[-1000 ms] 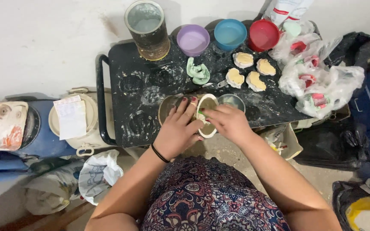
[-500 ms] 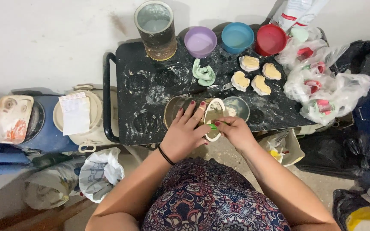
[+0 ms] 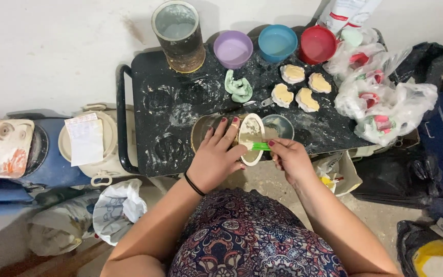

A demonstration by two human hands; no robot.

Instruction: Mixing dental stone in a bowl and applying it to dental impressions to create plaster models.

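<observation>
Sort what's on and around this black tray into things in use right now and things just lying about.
In use: left hand holding the cream oval mould; right hand working a green tool in it.

Lying about: purple bowl, blue bowl, red bowl, four plaster casts, plastic bags.

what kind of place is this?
Probably a small dental-cast or plaster workshop: a powder-dusted black tray, cream jaw-shaped casts laid out on it, and coloured mixing bowls along the wall.

Left hand (image 3: 215,156) gripping cream mixing bowl (image 3: 251,134), right hand (image 3: 290,159) on green spatula (image 3: 260,146)
</observation>
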